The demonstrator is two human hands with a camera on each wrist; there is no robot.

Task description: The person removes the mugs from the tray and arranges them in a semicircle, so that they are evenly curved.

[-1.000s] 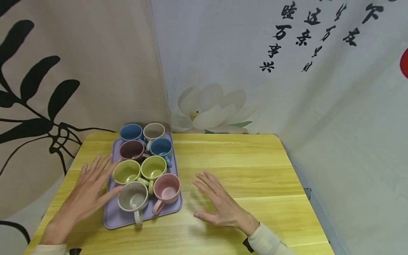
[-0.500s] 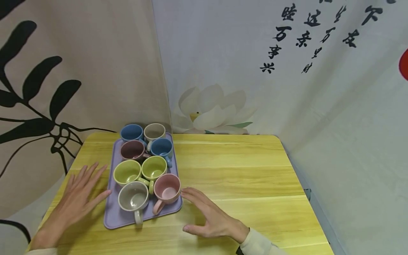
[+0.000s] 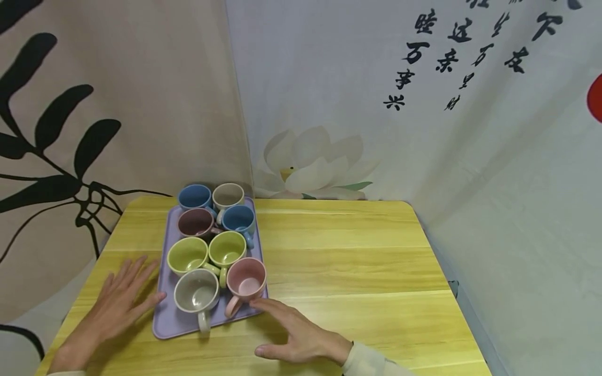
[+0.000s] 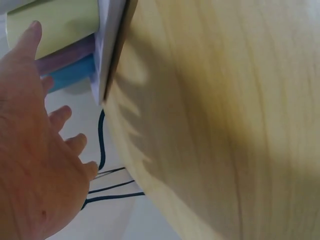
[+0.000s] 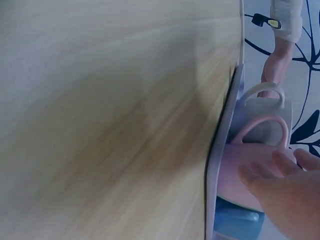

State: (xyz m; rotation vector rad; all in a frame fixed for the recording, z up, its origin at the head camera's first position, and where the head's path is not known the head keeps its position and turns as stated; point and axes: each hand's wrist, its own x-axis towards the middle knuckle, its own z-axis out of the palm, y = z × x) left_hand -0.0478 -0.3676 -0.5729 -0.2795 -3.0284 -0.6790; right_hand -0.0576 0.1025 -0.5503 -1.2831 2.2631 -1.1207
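A lilac tray [image 3: 164,321] on the wooden table carries two columns of mugs. Nearest the front stand a grey mug [image 3: 196,292] and a pink mug [image 3: 246,279]. Two yellow-green mugs, one [image 3: 188,256] left and one [image 3: 228,248] right, come behind them. My left hand [image 3: 117,303] spreads its fingers beside the tray's left edge, thumb tip right at the rim. My right hand [image 3: 301,331] reaches from the right with extended fingers, fingertips close to the pink mug's lower side. Neither hand grips anything. In the right wrist view the right hand [image 5: 285,190] overlaps the pink mug.
Farther back on the tray are a maroon mug [image 3: 195,223], two blue mugs, one [image 3: 239,218] at right and one [image 3: 195,196] at the back left, and a beige mug [image 3: 228,196]. Bare wooden table [image 3: 357,271] extends rightward. A printed curtain [image 3: 320,78] hangs directly behind.
My left hand has drawn back from over the tray to its left side. My right hand has moved left and toward the front, up to the pink mug. Tray and mugs stay put.
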